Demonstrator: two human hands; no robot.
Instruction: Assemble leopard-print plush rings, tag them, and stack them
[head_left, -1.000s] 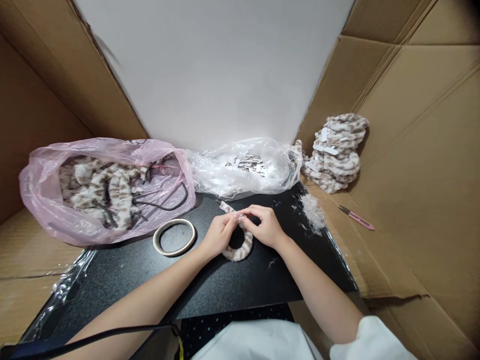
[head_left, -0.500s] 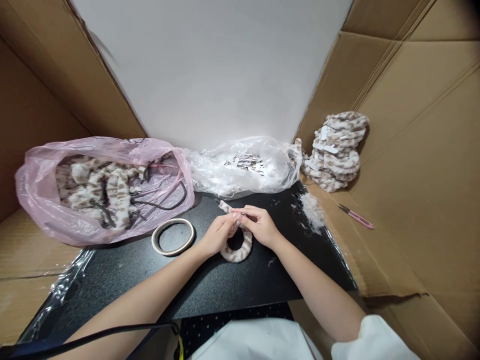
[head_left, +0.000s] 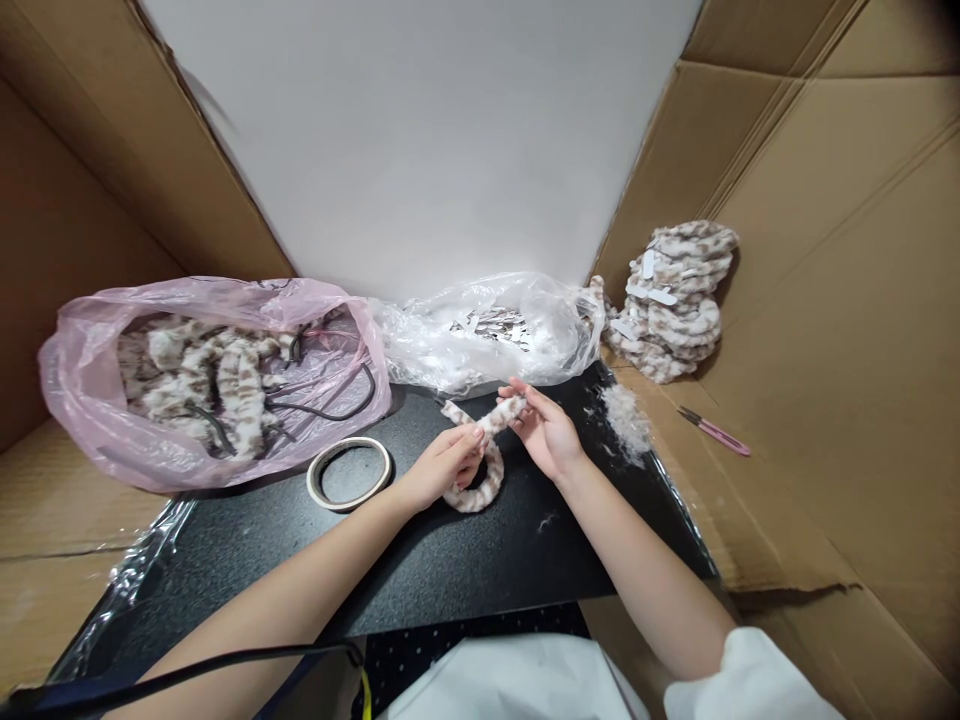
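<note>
A white-and-brown furry fabric tube (head_left: 481,496) is bent into a loop above the black table, its two ends crossing at the top. My left hand (head_left: 442,466) pinches it near the crossing. One end slants up to the right, where my right hand (head_left: 553,436) has it lightly between the fingertips, the other fingers loosely spread. The second end sticks out at the upper left, beyond my left fingers. My left fingers cover part of the loop's left side.
A pink plastic bag (head_left: 82,385) of furry pieces and dark cords lies left. Beside it are a tape roll (head_left: 319,490) and a clear bag (head_left: 420,350). At right are stacked furry loops (head_left: 686,310), loose fluff (head_left: 626,420), pink-handled snips (head_left: 724,437) and cardboard walls (head_left: 840,300).
My hands were together at the crossing. My right hand has moved up and right and turned more open, with one tube end now stretching between the hands.
</note>
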